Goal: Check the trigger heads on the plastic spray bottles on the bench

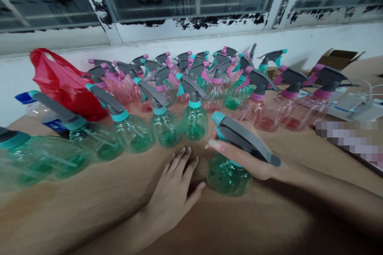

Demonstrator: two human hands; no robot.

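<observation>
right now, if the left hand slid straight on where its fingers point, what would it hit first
Most likely the green spray bottle with the teal collar, standing just beyond the fingertips of the left hand; the exact gap is hard to judge from this one view.

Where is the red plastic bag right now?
In the head view, the red plastic bag sits on the left, behind some green plastic spray bottles, near the white wall.
</observation>
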